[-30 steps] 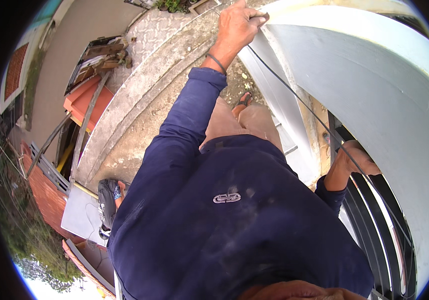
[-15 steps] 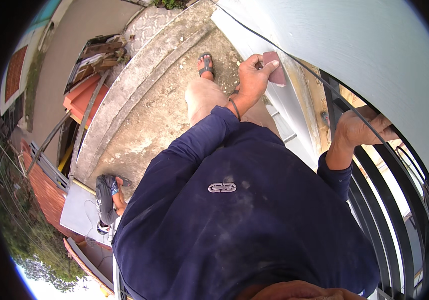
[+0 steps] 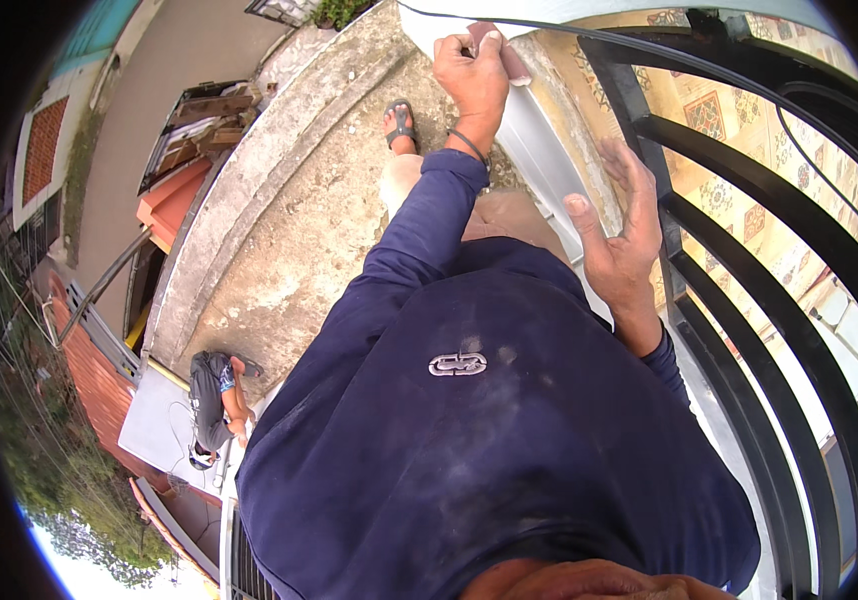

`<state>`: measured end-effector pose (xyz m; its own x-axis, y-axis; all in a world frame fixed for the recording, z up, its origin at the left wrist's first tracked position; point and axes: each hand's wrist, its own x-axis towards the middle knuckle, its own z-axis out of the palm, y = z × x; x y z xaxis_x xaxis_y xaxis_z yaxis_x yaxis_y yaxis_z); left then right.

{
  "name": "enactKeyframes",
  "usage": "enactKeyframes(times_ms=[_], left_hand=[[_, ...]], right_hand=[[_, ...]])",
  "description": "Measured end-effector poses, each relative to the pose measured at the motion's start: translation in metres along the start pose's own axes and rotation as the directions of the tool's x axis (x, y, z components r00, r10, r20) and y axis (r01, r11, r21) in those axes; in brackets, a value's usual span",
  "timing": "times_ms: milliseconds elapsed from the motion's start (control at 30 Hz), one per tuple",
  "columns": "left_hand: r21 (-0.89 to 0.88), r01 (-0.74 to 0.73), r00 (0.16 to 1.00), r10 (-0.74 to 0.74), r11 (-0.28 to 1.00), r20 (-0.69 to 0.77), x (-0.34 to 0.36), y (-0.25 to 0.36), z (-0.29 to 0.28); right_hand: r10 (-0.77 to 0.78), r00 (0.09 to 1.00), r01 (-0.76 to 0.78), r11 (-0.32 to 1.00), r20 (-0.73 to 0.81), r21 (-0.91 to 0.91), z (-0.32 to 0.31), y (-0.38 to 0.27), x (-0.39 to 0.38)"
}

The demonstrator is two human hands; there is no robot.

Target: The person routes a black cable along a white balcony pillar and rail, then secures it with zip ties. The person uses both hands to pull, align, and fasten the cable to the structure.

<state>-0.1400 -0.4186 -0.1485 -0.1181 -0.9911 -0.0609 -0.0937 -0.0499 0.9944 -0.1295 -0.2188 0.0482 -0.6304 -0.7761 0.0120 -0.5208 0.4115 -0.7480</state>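
A folded piece of reddish-brown sandpaper (image 3: 515, 64) is pinched between the thumb and fingers of my left hand (image 3: 472, 85). That hand is stretched far forward, beside the top of a white wall (image 3: 534, 140). My right hand (image 3: 624, 240) is raised with its fingers extended and the thumb apart, and it holds nothing. It hovers between the white wall and the black metal railing (image 3: 739, 165), apart from the bars as far as I can see. Pale dust marks the fingers of my right hand.
A black cable (image 3: 649, 45) runs across the top right above the railing. Patterned tiles (image 3: 709, 115) show between the bars. I am over a rough concrete ledge (image 3: 279, 250) with a raised curb. Another person (image 3: 214, 400) is at the lower left, near a light grey surface (image 3: 154, 425).
My right hand has come away from the railing and moved left, its fingers opening out. My left hand has moved forward and slightly left with the sandpaper. The view has shifted, showing more railing.
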Motion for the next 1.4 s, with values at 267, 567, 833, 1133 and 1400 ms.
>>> enactKeyframes(times_ms=[267,567,833,1133,1400], left_hand=[[-0.019,-0.027,0.999,0.026,0.999,-0.036,0.008,-0.032,0.010],[-0.098,-0.173,0.983,0.166,0.980,-0.077,0.037,-0.021,0.012],[-0.106,0.083,0.996,-0.085,0.991,-0.019,0.049,-0.014,0.012],[0.002,0.046,0.997,-0.046,0.999,0.063,0.006,-0.047,0.003],[-0.348,0.510,0.858,-0.440,0.787,0.264,-0.036,0.001,-0.052]], right_hand=[[0.014,1.000,-0.012,0.998,0.025,-0.067,-0.004,0.021,-0.020],[0.044,0.993,-0.035,0.996,0.108,-0.086,0.005,0.028,-0.020],[0.042,0.994,-0.035,0.997,0.105,-0.072,0.007,0.027,-0.013],[0.046,0.992,-0.036,0.995,0.113,-0.089,-0.001,0.044,-0.035],[0.439,0.884,-0.458,0.750,0.159,0.477,0.049,0.068,0.002]])
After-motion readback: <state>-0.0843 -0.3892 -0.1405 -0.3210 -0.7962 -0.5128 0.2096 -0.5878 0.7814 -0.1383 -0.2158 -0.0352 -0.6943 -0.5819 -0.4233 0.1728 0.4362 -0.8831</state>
